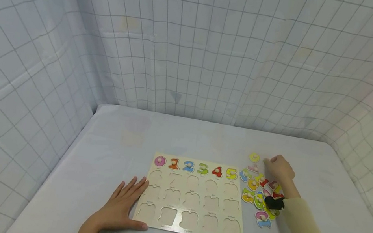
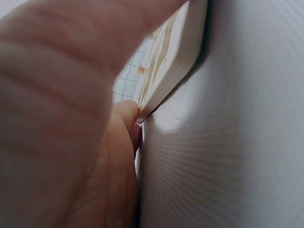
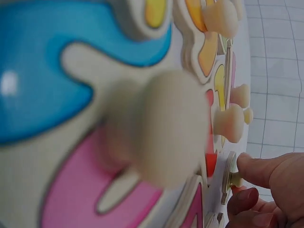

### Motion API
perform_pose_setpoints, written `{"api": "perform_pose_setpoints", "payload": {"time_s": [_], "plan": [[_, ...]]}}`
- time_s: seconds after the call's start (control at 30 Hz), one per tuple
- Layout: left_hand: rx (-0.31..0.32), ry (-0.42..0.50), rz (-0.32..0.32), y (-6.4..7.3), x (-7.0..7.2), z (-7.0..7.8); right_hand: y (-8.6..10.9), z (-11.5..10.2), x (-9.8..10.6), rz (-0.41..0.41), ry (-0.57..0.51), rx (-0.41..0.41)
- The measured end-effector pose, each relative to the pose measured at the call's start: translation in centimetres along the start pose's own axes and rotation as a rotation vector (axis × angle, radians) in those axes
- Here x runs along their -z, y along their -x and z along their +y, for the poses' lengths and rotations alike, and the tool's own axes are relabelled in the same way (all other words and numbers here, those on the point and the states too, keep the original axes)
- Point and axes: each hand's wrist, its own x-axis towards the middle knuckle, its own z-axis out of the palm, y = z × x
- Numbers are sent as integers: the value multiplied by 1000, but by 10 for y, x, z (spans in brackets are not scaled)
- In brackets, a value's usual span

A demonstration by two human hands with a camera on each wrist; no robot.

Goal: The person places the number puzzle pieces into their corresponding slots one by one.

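A wooden number puzzle board (image 1: 191,208) lies on the table, its top row holding knobbed number pieces 0 to 5, such as the red 4 (image 1: 217,172), above rows of bare recesses. My left hand (image 1: 120,208) rests beside the board's left side, fingers spread, fingertips and thumb at its edge. In the left wrist view the thumb lies along the board's side (image 2: 178,61). At the far right of the loose pieces, my right hand (image 1: 279,169) pinches the small knob of a puzzle piece (image 3: 228,178) seen edge-on; its number is hidden.
Loose number pieces (image 1: 253,184) lie in an overlapping heap right of the board. A yellow piece (image 1: 254,157) sits at the heap's far end, and a pink and blue piece (image 1: 263,219) at its near end. White gridded cloth (image 1: 195,54) hangs behind the table and along both sides.
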Motion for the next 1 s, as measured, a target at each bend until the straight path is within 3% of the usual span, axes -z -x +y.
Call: {"api": "perform_pose_setpoints", "payload": {"time_s": [0.3, 0.53, 0.8, 1.0], "plan": [[2, -8, 2, -1, 0, 1, -3, 2, -2, 32, 13, 39], [2, -4, 0, 0, 0, 1, 5, -7, 0, 12, -22, 45], [8, 7, -12, -1, 3, 3, 12, -39, -2, -19, -32, 144], [15, 9, -14, 0, 4, 4, 22, -76, -21, -88, -32, 271]]}}
